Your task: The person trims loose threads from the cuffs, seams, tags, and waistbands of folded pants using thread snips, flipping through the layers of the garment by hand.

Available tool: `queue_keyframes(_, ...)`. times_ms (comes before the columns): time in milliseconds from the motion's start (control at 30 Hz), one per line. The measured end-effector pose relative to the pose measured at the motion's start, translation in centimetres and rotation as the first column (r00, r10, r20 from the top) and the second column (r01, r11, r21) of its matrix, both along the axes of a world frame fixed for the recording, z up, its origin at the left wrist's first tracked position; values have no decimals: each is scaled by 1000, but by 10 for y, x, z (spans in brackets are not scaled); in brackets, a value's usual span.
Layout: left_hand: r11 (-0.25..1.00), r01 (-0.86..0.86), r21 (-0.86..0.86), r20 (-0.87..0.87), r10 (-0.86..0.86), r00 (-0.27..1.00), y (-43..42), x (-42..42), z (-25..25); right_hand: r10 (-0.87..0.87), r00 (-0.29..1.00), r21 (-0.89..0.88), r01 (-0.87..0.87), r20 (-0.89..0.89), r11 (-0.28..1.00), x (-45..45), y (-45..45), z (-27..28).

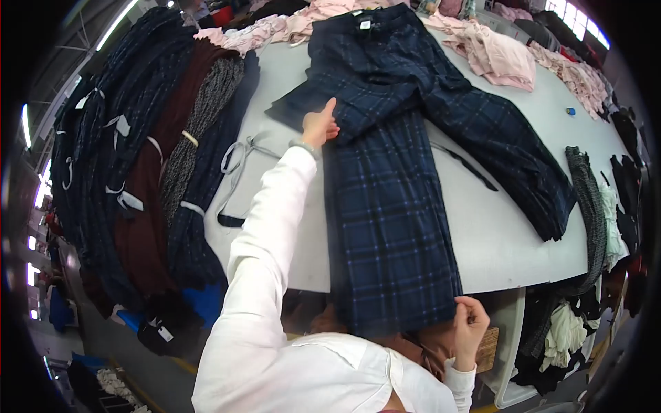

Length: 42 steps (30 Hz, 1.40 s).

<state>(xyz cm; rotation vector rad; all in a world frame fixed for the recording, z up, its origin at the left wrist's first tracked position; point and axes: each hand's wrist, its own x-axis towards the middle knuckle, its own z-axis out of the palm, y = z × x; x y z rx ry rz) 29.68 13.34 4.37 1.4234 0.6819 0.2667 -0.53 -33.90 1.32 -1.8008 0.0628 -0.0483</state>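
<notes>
Dark blue plaid trousers (389, 206) lie on the pale table (509, 255), waistband at the far edge. One leg runs toward me and hangs over the near edge; the other spreads to the right. My left hand (321, 124) is on a folded-over part of the plaid cloth at the left, thumb raised, its fingertips partly hidden. At the near edge, my right hand (471, 323) pinches the side edge of the near leg, close to its lower end. A grey drawstring (237, 162) lies left of the trousers.
Tied bundles of dark, maroon and grey garments (148, 172) hang along the table's left side. Pink garments (492, 55) are heaped along the far edge. A small blue object (570, 111) sits at the right. Below the right edge, a white bin (513, 344) stands near pale and dark cloth.
</notes>
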Motion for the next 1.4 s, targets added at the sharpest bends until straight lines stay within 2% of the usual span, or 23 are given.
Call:
queue_keyframes(133, 949, -62, 310, -159, 116, 980, 1, 37, -28, 88, 996, -2, -88, 35, 996, 0, 20, 6)
queue_keyframes(167, 950, -149, 273, -51, 169, 984, 29, 68, -73, 117, 992, 5, -117, 39, 993, 1, 19, 3)
queue_keyframes(233, 931, -288, 225, 154, 258, 954, 24, 65, -63, 141, 990, 139, -137, -15, 981, 6, 22, 12)
queue_keyframes(267, 960, -259, -105, 357, 279, 891, 24, 66, -56, 157, 986, 208, -144, -48, 968, 8, 23, 15)
queue_keyframes(300, 879, 35, -476, 592, 291, 752, -6, 38, -17, 155, 986, 279, -133, -58, 951, 14, 23, 10)
queue_keyframes(367, 941, 338, 5, 716, -239, 656, -66, -48, 30, 143, 985, 566, -66, -93, 822, 26, 19, -8)
queue_keyframes(400, 846, 459, 273, 449, -534, 717, -92, -108, 44, 176, 969, 627, -27, -176, 778, 31, 16, 1)
queue_keyframes(433, 610, 352, 709, 450, -777, 440, -123, -139, 42, 191, 949, 664, 25, -251, 748, 38, 12, -7)
queue_keyframes(467, 267, 217, 939, 173, -912, 373, -138, -170, 33, 231, 937, 742, 43, -262, 669, 41, 9, -5)
queue_keyframes(500, 7, 303, 953, -104, -932, 348, -145, -199, 3, 275, 925, 813, 58, -262, 579, 45, 7, -4)
queue_keyframes(533, -101, 302, 948, -177, -955, 238, -162, -215, 0, 320, 914, 875, 71, -250, 480, 41, 4, -5)
queue_keyframes(633, 61, 372, 926, -40, -965, 259, -176, -264, -30, 184, 909, 742, 174, -374, 648, 26, -11, -33)
queue_keyframes(667, 89, 400, 912, -22, -964, 265, -180, -279, -27, 238, 906, 606, 25, -350, 795, 20, -13, -23)
queue_keyframes(733, -46, 680, 732, -120, -991, 63, -180, -300, -15, 56, 937, 303, 54, -344, 951, 5, -6, -20)
queue_keyframes(800, -109, 851, 513, -92, -993, -71, -185, -313, 0, 31, 978, 327, 38, -205, 944, -2, -10, -32)
queue_keyframes(833, 59, 876, 479, -29, -996, 82, -196, -317, 13, 7, 989, 331, 42, -146, 943, -6, -8, -27)
queue_keyframes(900, 333, 805, 491, 67, -936, 346, -221, -317, 26, 26, 919, 495, 188, -393, 849, -15, -4, -8)
queue_keyframes(933, 391, 710, 586, 108, -906, 409, -234, -313, 26, -12, 916, 568, 260, -402, 781, -14, 12, 8)
queue_keyframes(1100, 651, 665, 366, 248, -757, 605, -281, -313, 7, 13, 968, 656, 161, -251, 737, -15, 39, 15)
queue_keyframes(1200, 644, 580, 499, 328, -760, 561, -281, -309, 3, 55, 976, 630, 91, -209, 771, -17, 39, 8)
queue_keyframes(1267, 682, 606, 410, 334, -730, 596, -277, -308, -1, -96, 994, 508, 57, 50, 859, -16, 45, 17)
queue_keyframes(1300, 698, 616, 366, 338, -716, 611, -275, -305, -1, -5, 995, 400, -34, 97, 916, -18, 36, 27)
queue_keyframes(1400, 591, 527, 610, 308, -790, 531, -272, -298, 10, 75, 957, 171, -126, 279, 977, -12, 31, 27)
